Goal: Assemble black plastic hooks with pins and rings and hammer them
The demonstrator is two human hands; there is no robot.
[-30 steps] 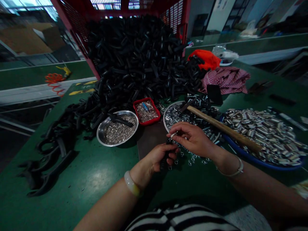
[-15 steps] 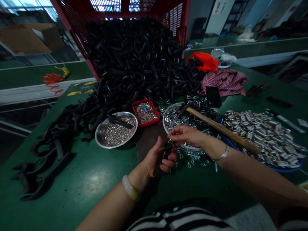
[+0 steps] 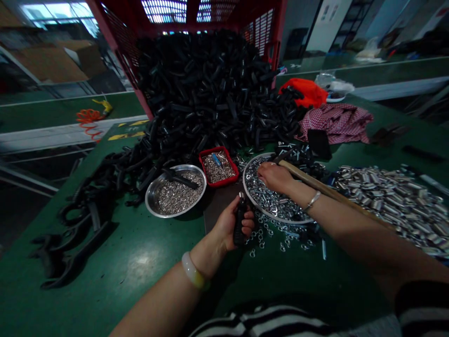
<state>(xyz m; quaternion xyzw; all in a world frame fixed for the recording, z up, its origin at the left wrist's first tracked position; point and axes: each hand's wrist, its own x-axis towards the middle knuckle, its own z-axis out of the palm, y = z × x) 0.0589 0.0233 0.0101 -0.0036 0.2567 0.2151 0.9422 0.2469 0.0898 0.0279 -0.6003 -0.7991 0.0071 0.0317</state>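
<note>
My left hand (image 3: 228, 223) is wrapped round a black ribbed handle (image 3: 240, 220), held upright with a small shiny metal piece (image 3: 241, 195) at its top end. My right hand (image 3: 275, 177) reaches into a round white-rimmed tray (image 3: 250, 199) of small metal eye bolts (image 3: 259, 189). Its fingers are curled down among the bolts, and what they pinch is hidden. Across the tray, just beyond this hand, lies a hammer with a wooden handle (image 3: 315, 183). Loose eye bolts (image 3: 261, 236) are scattered on the table in front of the tray.
A steel bowl of rivet-like pieces (image 3: 150, 201) and a red tray (image 3: 235, 178) stand left of centre. Behind them, black handles (image 3: 210, 93) spill from a red crate (image 3: 119, 51). Metal sleeves (image 3: 396, 196) are heaped at right; a checked cloth (image 3: 336, 122) lies farther back.
My right hand has moved from the top of the black handle to the right, into the tray. The metal piece now shows on the handle's end. The view has shifted slightly.
</note>
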